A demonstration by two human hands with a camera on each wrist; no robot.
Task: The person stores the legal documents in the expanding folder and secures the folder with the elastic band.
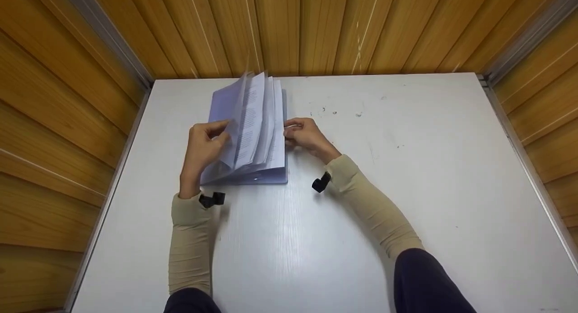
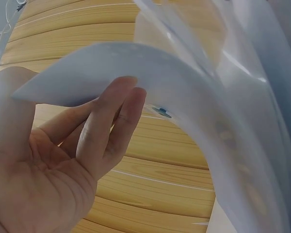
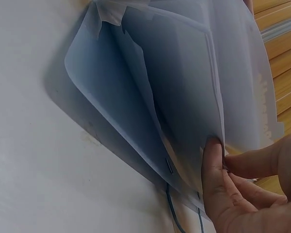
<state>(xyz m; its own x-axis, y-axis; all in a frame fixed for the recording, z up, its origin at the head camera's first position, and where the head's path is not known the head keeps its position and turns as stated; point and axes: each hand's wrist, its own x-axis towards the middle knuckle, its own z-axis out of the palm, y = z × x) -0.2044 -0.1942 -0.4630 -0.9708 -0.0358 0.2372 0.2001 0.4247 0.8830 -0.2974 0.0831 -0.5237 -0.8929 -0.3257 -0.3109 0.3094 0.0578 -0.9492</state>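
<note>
A translucent bluish document folder (image 1: 222, 100) lies spread on the table, with clear sleeves and printed sheets (image 1: 253, 119) fanned upward from it. At its left side, my left hand (image 1: 203, 146) pinches a clear sleeve, which bends over in a curve (image 2: 121, 63) in the left wrist view. My right hand (image 1: 309, 134) is at the folder's right edge. Seen from the right wrist, its thumb and fingers pinch the edge of the sleeves (image 3: 184, 87), above the bluish back cover (image 3: 106, 97). A thin blue cord (image 3: 171, 208) hangs near that cover's edge.
The white table (image 1: 361, 213) has small dark marks (image 1: 334, 112) right of the folder. Wood-patterned panels (image 1: 316, 28) stand along the back and both sides. Each sleeve cuff carries a small black device (image 1: 321, 182).
</note>
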